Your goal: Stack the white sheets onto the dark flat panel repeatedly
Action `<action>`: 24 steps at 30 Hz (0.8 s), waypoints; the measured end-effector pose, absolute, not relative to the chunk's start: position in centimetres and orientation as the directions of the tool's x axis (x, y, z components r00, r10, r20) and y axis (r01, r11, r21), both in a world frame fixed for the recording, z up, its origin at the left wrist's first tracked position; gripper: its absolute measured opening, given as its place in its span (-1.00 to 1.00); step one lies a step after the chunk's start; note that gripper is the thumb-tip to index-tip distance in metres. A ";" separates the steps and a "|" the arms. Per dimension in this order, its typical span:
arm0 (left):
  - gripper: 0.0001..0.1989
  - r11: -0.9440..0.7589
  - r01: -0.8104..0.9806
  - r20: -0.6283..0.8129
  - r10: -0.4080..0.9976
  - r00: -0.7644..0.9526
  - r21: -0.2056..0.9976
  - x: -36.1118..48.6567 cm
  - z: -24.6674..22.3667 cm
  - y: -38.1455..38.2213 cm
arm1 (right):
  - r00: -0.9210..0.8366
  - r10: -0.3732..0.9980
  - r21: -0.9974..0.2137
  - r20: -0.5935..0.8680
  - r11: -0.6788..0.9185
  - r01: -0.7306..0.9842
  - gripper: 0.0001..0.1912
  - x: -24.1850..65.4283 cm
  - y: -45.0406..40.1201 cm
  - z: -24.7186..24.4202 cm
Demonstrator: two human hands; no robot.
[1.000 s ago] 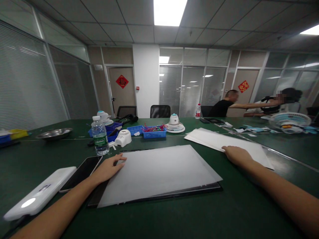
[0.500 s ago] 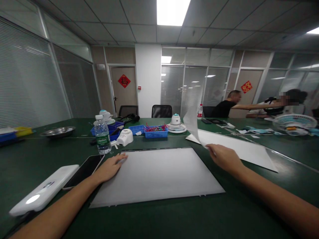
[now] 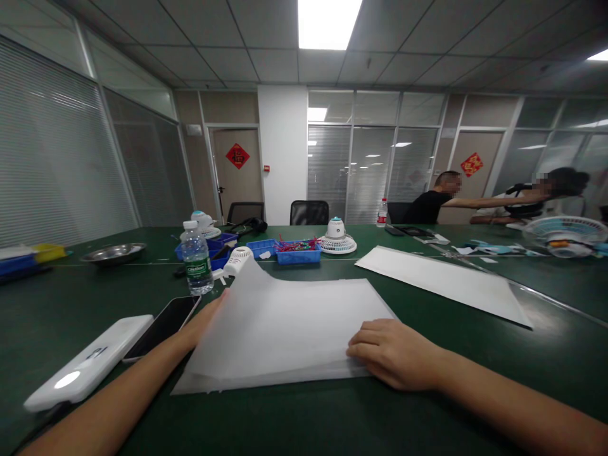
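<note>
A thin translucent film sheet lies over a flat, pale rectangular panel on the table in front of me. The film's far left corner curls upward, and its near edge sits slightly back from the panel's near edge. My right hand is at the film's near right part, fingers together and bent over it. My left hand is at the left side, its fingers hidden behind the raised film.
Left stand a water bottle, a phone and a white device. Beyond are blue trays, a white fan part and a metal dish. A white board lies right. Two people sit far right.
My right hand has brought the film from above the white board leftward and down over the panel. The film now covers my left hand's fingers, which rested on the panel's far left corner.
</note>
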State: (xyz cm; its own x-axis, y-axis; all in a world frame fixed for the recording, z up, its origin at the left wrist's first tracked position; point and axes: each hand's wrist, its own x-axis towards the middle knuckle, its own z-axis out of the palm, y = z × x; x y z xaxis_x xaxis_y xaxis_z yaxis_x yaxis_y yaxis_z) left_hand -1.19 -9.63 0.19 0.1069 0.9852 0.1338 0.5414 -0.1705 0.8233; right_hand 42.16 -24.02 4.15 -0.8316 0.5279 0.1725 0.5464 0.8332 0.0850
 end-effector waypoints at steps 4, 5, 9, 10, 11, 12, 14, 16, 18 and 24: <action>0.01 -0.137 0.318 0.083 0.981 0.178 0.938 -1.2 0.2 -9.1 | -0.831 0.530 0.065 0.169 0.835 0.546 -0.67 42.3 -23.9 4.1; -0.02 -0.114 0.343 0.070 0.988 0.140 0.932 -1.1 0.2 -9.0 | -0.832 0.529 0.057 0.168 0.837 0.544 -0.68 42.3 -23.9 4.2; -0.09 -0.124 0.615 0.107 0.992 0.065 0.778 -1.1 0.0 -8.7 | -0.836 0.515 0.015 0.189 0.850 0.526 -0.65 42.4 -23.9 4.1; -0.08 -0.148 0.651 0.127 0.989 0.079 0.744 -1.1 -0.1 -8.6 | -0.836 0.511 0.012 0.200 0.852 0.523 -0.63 42.4 -23.9 4.0; -0.06 -0.171 0.671 0.142 0.985 0.098 0.722 -1.0 -0.2 -8.6 | -0.835 0.509 0.013 0.208 0.852 0.523 -0.62 42.4 -23.9 3.9; -0.05 -0.190 0.684 0.154 0.981 0.114 0.705 -1.0 -0.2 -8.7 | -0.832 0.511 0.017 0.214 0.850 0.527 -0.62 42.4 -23.9 3.8; -0.05 -0.209 0.717 0.167 0.977 0.131 0.665 -1.0 -0.2 -8.8 | -0.827 0.518 0.024 0.221 0.844 0.535 -0.64 42.3 -23.8 3.7; -0.08 -0.216 0.760 0.170 0.975 0.140 0.613 -0.9 -0.1 -9.0 | -0.824 0.520 0.028 0.225 0.842 0.539 -0.66 42.3 -23.8 3.7; -0.15 -0.225 0.800 0.175 0.973 0.152 0.556 -1.0 0.1 -9.3 | -0.828 0.513 0.023 0.228 0.847 0.531 -0.67 42.3 -23.8 3.8; -0.28 -0.216 0.833 0.151 0.975 0.161 0.508 -0.7 1.0 -9.8 | -0.837 0.503 0.014 0.215 0.856 0.517 -0.69 42.2 -23.8 3.9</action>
